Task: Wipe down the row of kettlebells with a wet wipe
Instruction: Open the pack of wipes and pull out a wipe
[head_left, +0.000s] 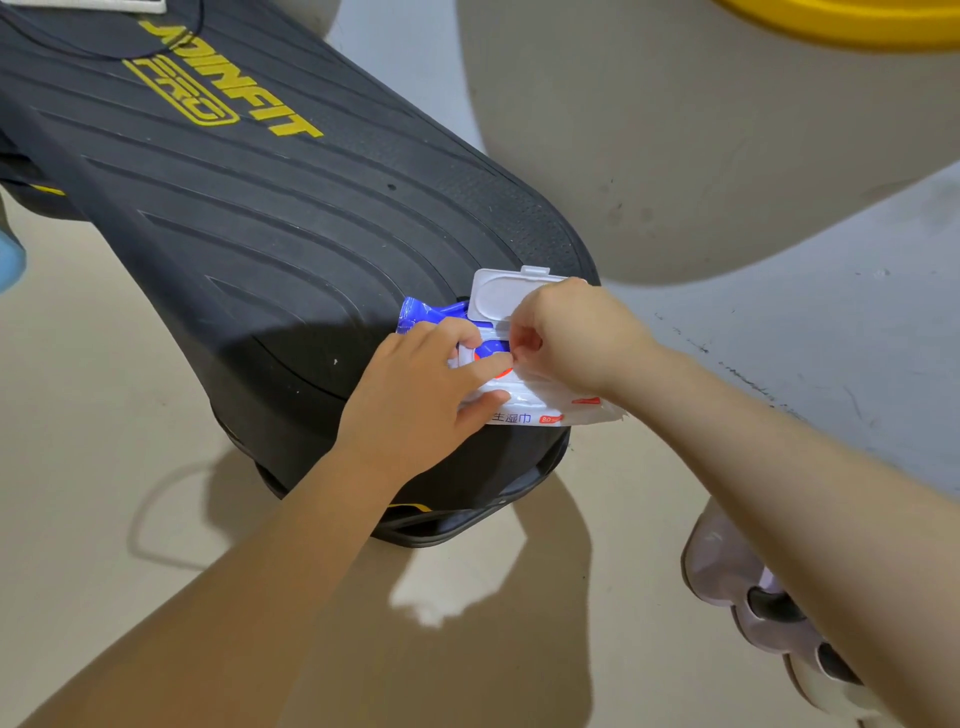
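Both hands' fingers grip the wipes pack (524, 405) (lid up) on the JOINFIT PRO step (270, 218).

"JOINFIT PRO" on black step platform (291, 218), possibly "湿巾" on wipes pack (524, 410)

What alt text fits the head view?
Left hand steadies a wet wipe pack on a black step platform while the right hand pinches at its opening, white lid flipped up. No kettlebells visible.
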